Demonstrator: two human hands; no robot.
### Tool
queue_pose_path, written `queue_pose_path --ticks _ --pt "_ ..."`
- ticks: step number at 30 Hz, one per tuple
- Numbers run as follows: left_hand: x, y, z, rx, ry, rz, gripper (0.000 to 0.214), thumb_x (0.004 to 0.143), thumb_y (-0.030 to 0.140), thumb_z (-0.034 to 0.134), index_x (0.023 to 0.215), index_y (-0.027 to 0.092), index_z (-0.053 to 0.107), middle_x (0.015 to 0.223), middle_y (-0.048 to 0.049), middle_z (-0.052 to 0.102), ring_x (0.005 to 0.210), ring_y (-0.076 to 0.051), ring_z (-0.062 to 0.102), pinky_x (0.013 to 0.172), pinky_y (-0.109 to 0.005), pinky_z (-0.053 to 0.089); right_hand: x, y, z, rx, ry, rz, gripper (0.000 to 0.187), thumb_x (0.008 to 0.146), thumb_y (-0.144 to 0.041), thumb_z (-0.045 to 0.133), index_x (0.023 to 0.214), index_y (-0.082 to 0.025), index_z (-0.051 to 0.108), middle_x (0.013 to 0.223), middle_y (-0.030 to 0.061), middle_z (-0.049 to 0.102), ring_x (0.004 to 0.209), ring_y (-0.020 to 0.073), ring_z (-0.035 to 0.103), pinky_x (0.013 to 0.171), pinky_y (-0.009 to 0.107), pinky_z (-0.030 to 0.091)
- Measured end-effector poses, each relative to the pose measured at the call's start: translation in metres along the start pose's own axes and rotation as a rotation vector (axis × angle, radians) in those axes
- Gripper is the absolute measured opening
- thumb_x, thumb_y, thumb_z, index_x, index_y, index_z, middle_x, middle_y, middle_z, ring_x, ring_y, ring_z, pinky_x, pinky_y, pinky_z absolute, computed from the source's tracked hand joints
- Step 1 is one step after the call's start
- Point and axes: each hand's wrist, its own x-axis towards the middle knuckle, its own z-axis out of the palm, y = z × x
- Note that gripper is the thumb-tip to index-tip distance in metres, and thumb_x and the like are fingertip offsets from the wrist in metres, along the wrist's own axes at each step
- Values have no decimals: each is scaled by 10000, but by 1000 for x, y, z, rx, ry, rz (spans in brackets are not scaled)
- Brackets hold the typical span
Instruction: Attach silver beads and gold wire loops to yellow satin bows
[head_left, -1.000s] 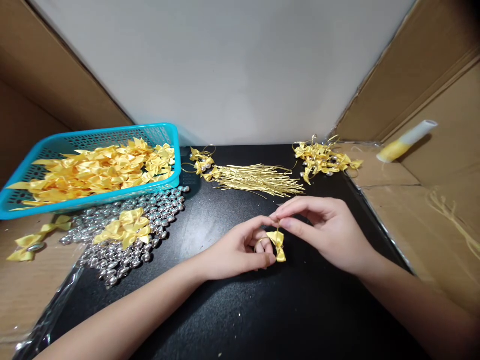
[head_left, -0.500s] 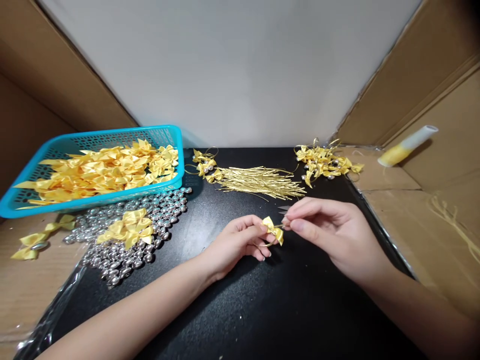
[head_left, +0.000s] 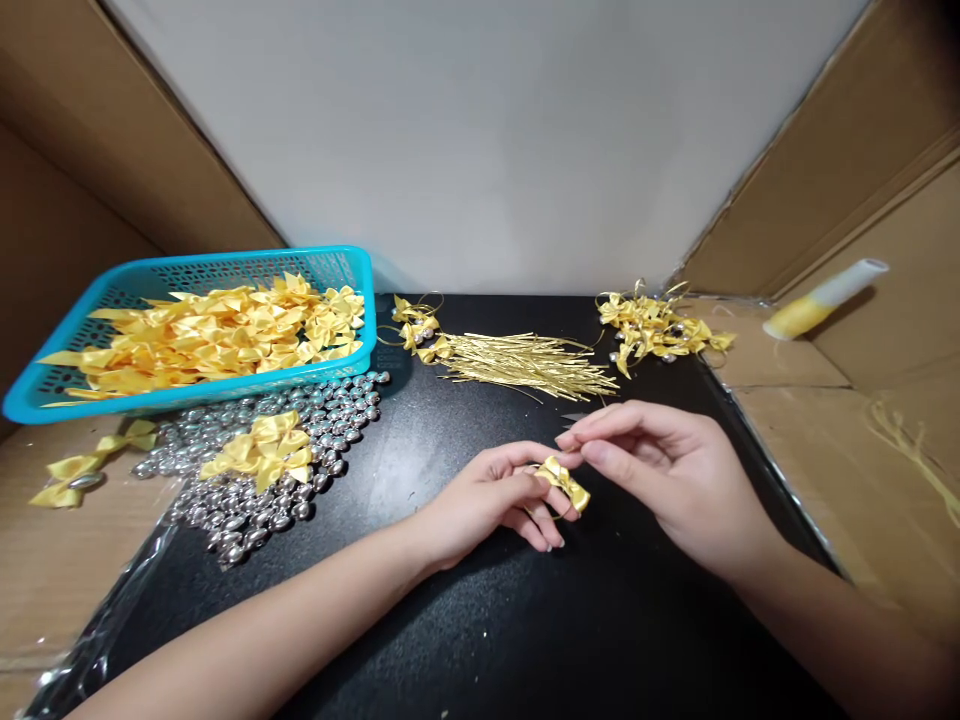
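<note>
My left hand [head_left: 517,490] pinches a small yellow ribbon bow [head_left: 564,482] between thumb and fingers, its other fingers loosely curled below. A bit of thin gold cord shows under the bow. Close on the right, my right hand [head_left: 660,460] has its thumb and forefinger drawn together, beside the tip of my left forefinger. Whatever is between those right fingertips, if anything, is hidden. Beyond the hands lies a bundle of gold cords [head_left: 529,363]. A dark pointed blade [head_left: 574,418] peeks out behind my right fingers.
At left, a blue basket [head_left: 369,310] holds many yellow bows. Silver beads [head_left: 247,525] spread before it, with loose bows [head_left: 262,450] on top. Bows with cord and beads lie in a small pile [head_left: 420,330] and a larger pile [head_left: 649,325]. A yellow-white roll [head_left: 825,300] stands right.
The bow in my left hand has moved slightly right and down and turned. The gold cord end earlier seen between the bow and my right fingertips is out of sight. The view shifted slightly.
</note>
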Motion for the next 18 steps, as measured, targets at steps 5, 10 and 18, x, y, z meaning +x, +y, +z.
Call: queue_pose_path --ticks 5,10,18 --pt "-1 -1 0 28 -2 -7 237 781 334 726 861 129 637 754 -48 714 524 -112 671 524 -204 543 -2 0 1 -54 -28 25 30 780 -243 728 786 -214 733 814 46 771 733 169 740 675 255 624" --pt "-3 0 1 73 48 25 270 769 366 746 832 113 677 765 -54 720 568 -106 672 578 -208 535 -2 -1 1 -37 -14 17 24 782 -246 729 791 -225 734 805 38 771 730 167 742 682 249 626" --pt "-2 2 -1 78 147 98 284 763 382 743 787 110 664 686 -29 690 575 -112 668 574 -205 510 -3 -2 0 -95 6 -24 36 775 -253 742 773 -217 742 765 38 762 713 166 735 682 246 620"
